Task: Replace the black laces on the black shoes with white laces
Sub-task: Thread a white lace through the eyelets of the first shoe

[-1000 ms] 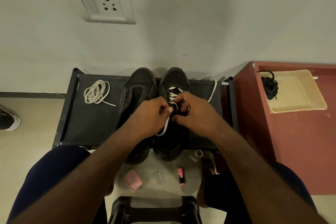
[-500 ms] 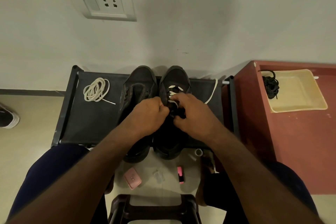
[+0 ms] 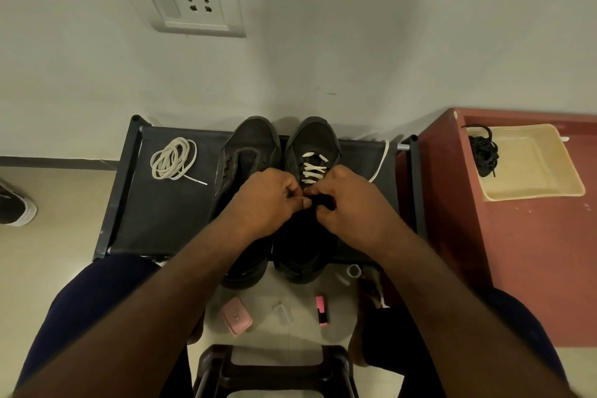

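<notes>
Two black shoes stand side by side on a black rack (image 3: pixel 161 220). The left shoe (image 3: pixel 248 152) has no lace. The right shoe (image 3: pixel 311 139) carries a white lace (image 3: pixel 311 168) crossed through its upper eyelets, and one lace end (image 3: pixel 381 158) trails off to the right. My left hand (image 3: pixel 268 200) and my right hand (image 3: pixel 349 203) meet over the right shoe's tongue, fingers curled and pinching at the lace; the pinched part is hidden. A coiled spare white lace (image 3: pixel 174 158) lies on the rack's left. Black laces (image 3: pixel 483 152) sit in a beige tray (image 3: pixel 542 178).
The tray rests on a red-brown cabinet (image 3: pixel 517 252) to the right. On the floor lie a pink case (image 3: pixel 236 317), a pink marker (image 3: pixel 322 310) and a clear item (image 3: pixel 282 312). A dark stool (image 3: pixel 274 368) stands between my knees. Another shoe (image 3: pixel 16 207) is at far left.
Both hands have slid down the right shoe toward me, uncovering more crossed white lacing. The loose lace strand hanging below my left hand a second ago is out of sight.
</notes>
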### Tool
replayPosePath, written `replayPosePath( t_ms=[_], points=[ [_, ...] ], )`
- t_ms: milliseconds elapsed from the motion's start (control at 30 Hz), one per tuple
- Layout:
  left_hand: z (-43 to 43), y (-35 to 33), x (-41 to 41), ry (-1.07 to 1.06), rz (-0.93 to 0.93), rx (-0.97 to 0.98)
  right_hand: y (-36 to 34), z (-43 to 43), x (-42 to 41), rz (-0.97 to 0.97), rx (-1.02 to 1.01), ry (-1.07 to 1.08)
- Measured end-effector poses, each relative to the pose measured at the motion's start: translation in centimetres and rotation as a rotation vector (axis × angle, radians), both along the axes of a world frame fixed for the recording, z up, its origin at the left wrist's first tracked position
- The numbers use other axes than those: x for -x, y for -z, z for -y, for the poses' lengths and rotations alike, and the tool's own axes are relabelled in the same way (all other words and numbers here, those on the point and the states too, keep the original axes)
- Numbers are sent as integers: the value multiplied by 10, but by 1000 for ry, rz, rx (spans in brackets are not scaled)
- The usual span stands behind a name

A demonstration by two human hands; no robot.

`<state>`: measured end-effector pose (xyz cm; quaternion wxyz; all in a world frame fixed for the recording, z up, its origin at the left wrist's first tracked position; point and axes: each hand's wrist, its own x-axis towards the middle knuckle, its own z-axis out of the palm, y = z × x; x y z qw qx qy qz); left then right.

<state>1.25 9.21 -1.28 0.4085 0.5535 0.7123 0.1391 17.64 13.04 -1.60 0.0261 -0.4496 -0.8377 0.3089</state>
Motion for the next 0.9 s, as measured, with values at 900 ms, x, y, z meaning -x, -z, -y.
replayPosePath(
  t_ms=[900],
  points=[
    [-4, 3, 21, -191, -115, -383, 21, -47, -41, -169, 433, 781]
  ],
)
